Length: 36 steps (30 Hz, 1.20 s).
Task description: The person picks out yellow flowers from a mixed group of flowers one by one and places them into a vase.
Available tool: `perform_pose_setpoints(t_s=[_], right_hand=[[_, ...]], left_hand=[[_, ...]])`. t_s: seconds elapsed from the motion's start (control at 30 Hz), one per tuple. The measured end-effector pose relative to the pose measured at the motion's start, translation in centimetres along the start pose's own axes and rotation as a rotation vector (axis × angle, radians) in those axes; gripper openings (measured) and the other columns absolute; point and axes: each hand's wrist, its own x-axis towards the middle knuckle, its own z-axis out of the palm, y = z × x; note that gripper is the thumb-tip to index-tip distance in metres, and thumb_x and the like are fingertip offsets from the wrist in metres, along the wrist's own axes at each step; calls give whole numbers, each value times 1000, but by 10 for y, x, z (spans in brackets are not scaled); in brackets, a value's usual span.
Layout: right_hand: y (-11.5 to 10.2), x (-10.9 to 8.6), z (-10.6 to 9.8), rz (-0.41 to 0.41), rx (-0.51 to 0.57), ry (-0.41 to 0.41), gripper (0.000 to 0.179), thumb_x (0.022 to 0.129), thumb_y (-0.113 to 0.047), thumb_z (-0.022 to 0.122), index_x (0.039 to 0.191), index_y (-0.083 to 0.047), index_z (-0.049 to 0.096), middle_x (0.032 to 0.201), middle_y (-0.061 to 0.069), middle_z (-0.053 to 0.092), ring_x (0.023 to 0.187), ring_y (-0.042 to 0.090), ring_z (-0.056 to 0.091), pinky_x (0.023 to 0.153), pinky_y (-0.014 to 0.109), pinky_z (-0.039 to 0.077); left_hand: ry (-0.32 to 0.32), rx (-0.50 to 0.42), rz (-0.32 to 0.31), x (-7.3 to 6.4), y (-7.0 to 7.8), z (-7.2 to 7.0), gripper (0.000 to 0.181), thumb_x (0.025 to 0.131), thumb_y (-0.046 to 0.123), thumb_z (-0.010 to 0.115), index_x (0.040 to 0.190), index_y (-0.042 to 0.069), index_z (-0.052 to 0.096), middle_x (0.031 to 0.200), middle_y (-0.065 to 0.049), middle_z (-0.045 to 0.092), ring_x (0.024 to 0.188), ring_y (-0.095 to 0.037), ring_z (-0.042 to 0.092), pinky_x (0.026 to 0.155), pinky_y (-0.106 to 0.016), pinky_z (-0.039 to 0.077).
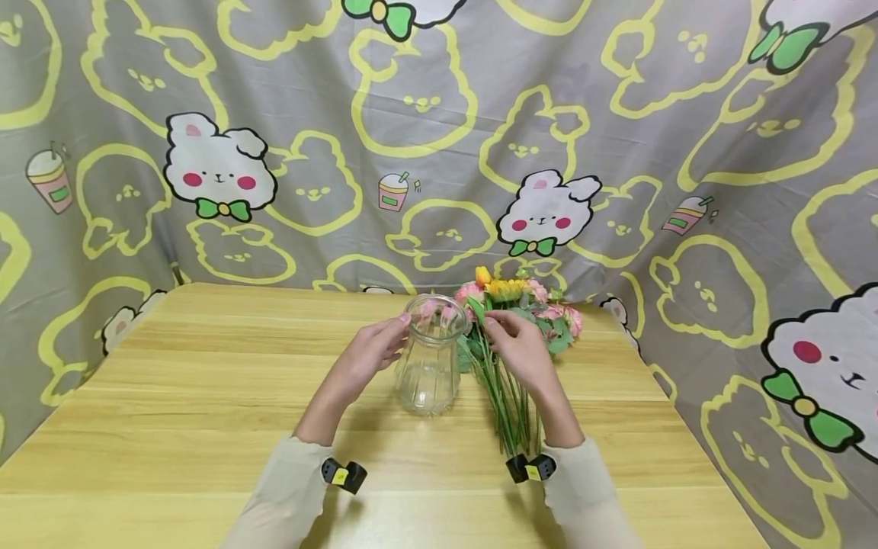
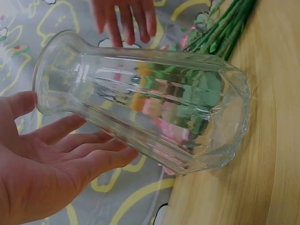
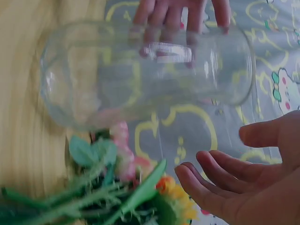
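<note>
A clear glass vase [image 1: 428, 377] with faceted sides and a flared rim stands upright on the table. My left hand [image 1: 370, 352] is at its left side; in the left wrist view the thumb [image 2: 23, 104] lies at the rim and the loosely extended fingers [image 2: 101, 161] lie along the glass. To the right of the vase, my right hand [image 1: 523, 349] hovers over a bunch of flowers [image 1: 506, 290], apart from the glass. Its fingers [image 3: 225, 171] are relaxed and hold nothing. Pink, yellow and orange blooms point away from me, green stems [image 1: 507, 404] towards me.
The wooden table [image 1: 226, 381] stretches out on both sides. A grey curtain [image 1: 309, 99] printed with yellow outlines and white rabbits hangs behind the table and along its sides. Each forearm wears a small black wrist camera [image 1: 344, 476].
</note>
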Motion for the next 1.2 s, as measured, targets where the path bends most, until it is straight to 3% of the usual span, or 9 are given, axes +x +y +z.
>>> perform_pose_setpoints(t_s=[0.23, 0.4, 0.77, 1.03, 1.2], right_hand=[[11, 6, -17, 1, -111, 82, 38, 106, -28, 54, 138, -9, 62, 123, 23, 69, 105, 41, 69, 87, 46, 59], [21, 10, -19, -14, -199, 115, 36, 103, -26, 58, 133, -7, 65, 121, 20, 71, 111, 37, 67, 89, 50, 57], [43, 17, -15, 16, -368, 133, 41, 100, -25, 62, 132, 0, 63, 113, 22, 72, 95, 34, 69, 76, 45, 59], [59, 23, -15, 67, -462, 117, 45, 99, -22, 65, 134, 5, 60, 114, 23, 70, 100, 38, 66, 83, 51, 57], [68, 26, -15, 70, -477, 125, 41, 97, -15, 65, 133, 5, 61, 111, 22, 71, 94, 36, 68, 81, 50, 57]], left_hand=[[-8, 11, 12, -1, -1, 0, 64, 106, 55, 42, 151, 9, 48, 153, -18, 49, 143, -35, 46, 118, -50, 39], [-13, 8, 14, 0, -2, -1, 64, 106, 54, 42, 151, 9, 49, 153, -18, 49, 143, -36, 46, 118, -51, 39], [-33, -3, 23, 1, -4, -2, 65, 107, 53, 41, 151, 6, 47, 154, -23, 46, 144, -39, 44, 119, -53, 37], [-33, -9, 24, 0, -3, -2, 66, 108, 52, 40, 152, 3, 45, 154, -24, 45, 144, -40, 43, 119, -53, 37], [-32, -10, 19, 0, -2, -2, 66, 107, 52, 41, 151, 4, 46, 154, -24, 45, 144, -39, 43, 119, -52, 37]])
